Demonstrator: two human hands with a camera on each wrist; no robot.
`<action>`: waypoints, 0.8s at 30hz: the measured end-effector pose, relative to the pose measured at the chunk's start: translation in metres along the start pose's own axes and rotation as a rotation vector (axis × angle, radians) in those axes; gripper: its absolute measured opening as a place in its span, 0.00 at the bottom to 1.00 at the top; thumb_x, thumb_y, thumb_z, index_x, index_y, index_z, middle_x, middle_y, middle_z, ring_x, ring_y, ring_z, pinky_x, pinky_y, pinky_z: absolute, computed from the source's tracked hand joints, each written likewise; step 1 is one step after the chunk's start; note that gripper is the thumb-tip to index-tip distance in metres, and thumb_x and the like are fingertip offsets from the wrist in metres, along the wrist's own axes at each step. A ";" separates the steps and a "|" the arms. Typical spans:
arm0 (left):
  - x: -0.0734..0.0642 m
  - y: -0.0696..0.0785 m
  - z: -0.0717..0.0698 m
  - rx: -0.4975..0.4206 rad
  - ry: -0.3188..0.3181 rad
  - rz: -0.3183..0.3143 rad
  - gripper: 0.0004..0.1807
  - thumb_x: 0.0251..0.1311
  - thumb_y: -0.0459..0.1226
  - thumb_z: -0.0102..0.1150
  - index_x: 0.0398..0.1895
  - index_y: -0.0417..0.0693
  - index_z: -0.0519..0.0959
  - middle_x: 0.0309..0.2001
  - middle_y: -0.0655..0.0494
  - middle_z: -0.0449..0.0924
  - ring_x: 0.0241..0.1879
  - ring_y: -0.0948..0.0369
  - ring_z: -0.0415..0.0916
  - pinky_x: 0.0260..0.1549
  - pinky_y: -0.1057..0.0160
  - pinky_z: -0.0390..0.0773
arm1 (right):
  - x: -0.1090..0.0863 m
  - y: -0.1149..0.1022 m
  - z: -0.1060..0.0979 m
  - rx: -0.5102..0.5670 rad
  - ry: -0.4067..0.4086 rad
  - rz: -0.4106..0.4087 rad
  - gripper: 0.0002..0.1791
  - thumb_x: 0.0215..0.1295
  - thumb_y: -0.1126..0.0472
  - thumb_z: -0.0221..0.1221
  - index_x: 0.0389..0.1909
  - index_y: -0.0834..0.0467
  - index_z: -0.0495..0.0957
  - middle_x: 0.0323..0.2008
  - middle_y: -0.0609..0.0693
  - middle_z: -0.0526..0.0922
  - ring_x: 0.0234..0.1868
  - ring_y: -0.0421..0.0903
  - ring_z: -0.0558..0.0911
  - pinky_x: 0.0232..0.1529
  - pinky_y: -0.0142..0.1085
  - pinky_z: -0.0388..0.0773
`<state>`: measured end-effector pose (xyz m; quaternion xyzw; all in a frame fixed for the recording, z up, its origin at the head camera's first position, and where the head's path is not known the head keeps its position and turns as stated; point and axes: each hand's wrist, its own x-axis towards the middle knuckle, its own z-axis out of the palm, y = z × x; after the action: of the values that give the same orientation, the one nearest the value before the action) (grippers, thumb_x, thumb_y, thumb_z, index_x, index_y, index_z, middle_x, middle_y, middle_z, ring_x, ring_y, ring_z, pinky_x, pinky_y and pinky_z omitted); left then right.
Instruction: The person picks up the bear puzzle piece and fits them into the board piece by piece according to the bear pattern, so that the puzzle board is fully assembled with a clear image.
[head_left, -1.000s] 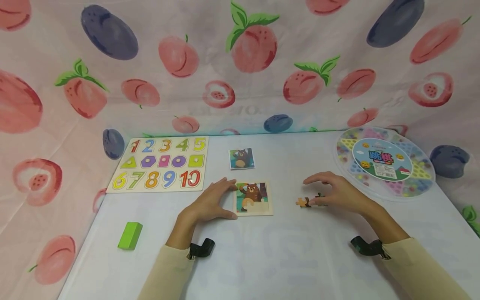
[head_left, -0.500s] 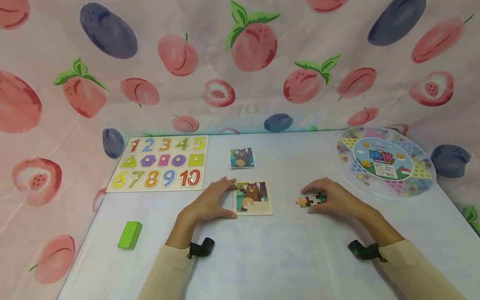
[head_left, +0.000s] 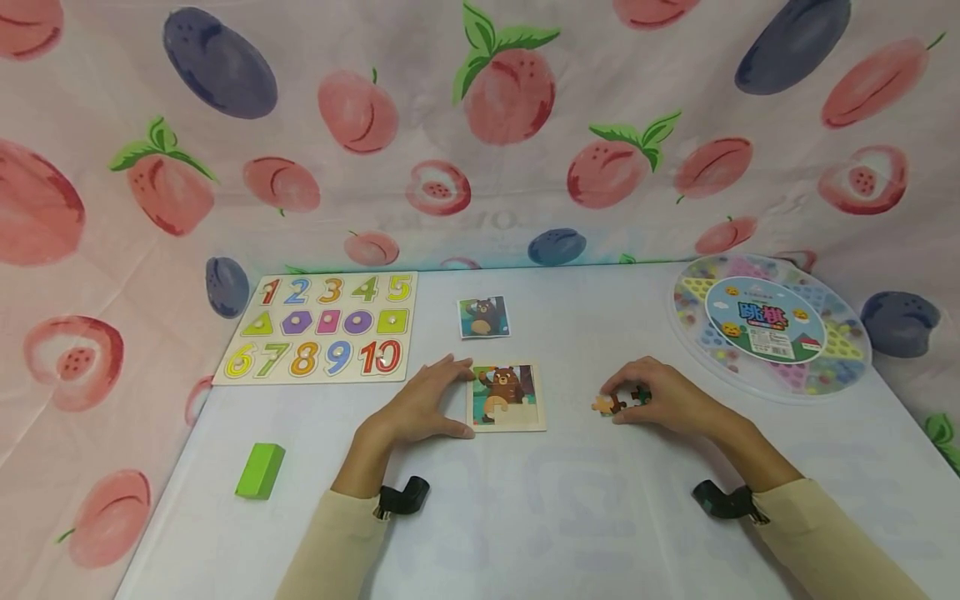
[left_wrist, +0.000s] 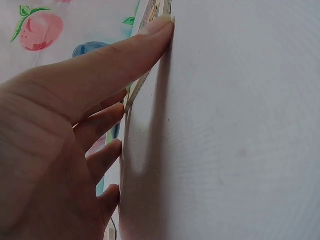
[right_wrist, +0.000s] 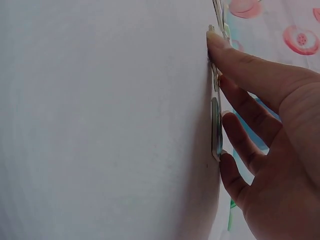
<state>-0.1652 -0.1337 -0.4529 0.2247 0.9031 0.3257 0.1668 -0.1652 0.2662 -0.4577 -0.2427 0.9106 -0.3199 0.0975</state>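
In the head view, a wooden jigsaw tray point(head_left: 532, 419) with a bear picture lies mid-table, its lower right part showing bare wood. My left hand point(head_left: 422, 407) holds the tray by its left side, thumb at the near corner and index finger at the far one. The left wrist view shows the thumb point(left_wrist: 150, 37) against the tray's edge. To the right, my right hand point(head_left: 675, 398) pinches an orange and brown jigsaw piece point(head_left: 603, 405) between thumb and index finger, low at the tabletop. Another piece, dark green point(head_left: 641, 394), lies under that hand, partly hidden by the fingers.
A small bear picture card point(head_left: 483, 317) lies beyond the tray. The wooden number board point(head_left: 318, 329) is at the back left, with a green block point(head_left: 260, 472) nearer. At the back right lies a round Chinese checkers set point(head_left: 772, 325). A fruit-print cloth point(head_left: 525, 183) hangs behind.
My right hand has come down to the loose pieces, and its thumb and index finger have closed on the orange one. The left hand has stayed at the tray.
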 end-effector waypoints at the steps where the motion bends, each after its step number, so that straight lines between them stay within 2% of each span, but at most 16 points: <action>1: 0.000 0.000 0.000 0.002 0.001 0.003 0.43 0.46 0.47 0.81 0.67 0.48 0.73 0.79 0.52 0.63 0.83 0.48 0.46 0.84 0.42 0.44 | 0.000 -0.001 0.000 -0.002 -0.003 0.001 0.17 0.54 0.54 0.76 0.46 0.46 0.86 0.44 0.41 0.87 0.47 0.40 0.76 0.49 0.34 0.75; 7: 0.000 0.000 0.000 0.011 -0.002 0.003 0.43 0.46 0.46 0.81 0.68 0.48 0.73 0.79 0.53 0.62 0.84 0.48 0.46 0.84 0.44 0.44 | -0.001 -0.005 -0.003 -0.015 -0.016 0.015 0.15 0.56 0.52 0.74 0.45 0.46 0.87 0.43 0.41 0.87 0.47 0.42 0.77 0.48 0.35 0.75; 16: 0.000 0.001 0.000 0.012 -0.007 -0.019 0.43 0.46 0.46 0.81 0.68 0.50 0.73 0.79 0.54 0.62 0.84 0.50 0.45 0.84 0.45 0.43 | 0.001 -0.005 -0.006 -0.008 -0.016 0.027 0.14 0.55 0.54 0.75 0.43 0.45 0.87 0.42 0.39 0.87 0.44 0.39 0.77 0.45 0.32 0.76; 21: 0.001 0.001 0.000 0.012 -0.009 -0.024 0.43 0.47 0.46 0.81 0.68 0.50 0.73 0.80 0.55 0.61 0.84 0.51 0.45 0.85 0.46 0.43 | 0.005 -0.010 -0.011 -0.023 0.023 -0.027 0.15 0.55 0.55 0.75 0.43 0.45 0.86 0.40 0.37 0.87 0.44 0.39 0.82 0.49 0.35 0.82; 24: 0.001 0.000 0.000 0.013 -0.011 -0.023 0.43 0.47 0.46 0.81 0.69 0.50 0.73 0.80 0.55 0.61 0.84 0.51 0.45 0.85 0.46 0.42 | 0.009 -0.015 -0.014 0.009 0.032 -0.058 0.14 0.55 0.56 0.75 0.43 0.46 0.85 0.38 0.37 0.88 0.43 0.37 0.84 0.48 0.38 0.84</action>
<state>-0.1657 -0.1330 -0.4532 0.2171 0.9069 0.3165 0.1740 -0.1712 0.2588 -0.4375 -0.2636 0.9031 -0.3306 0.0748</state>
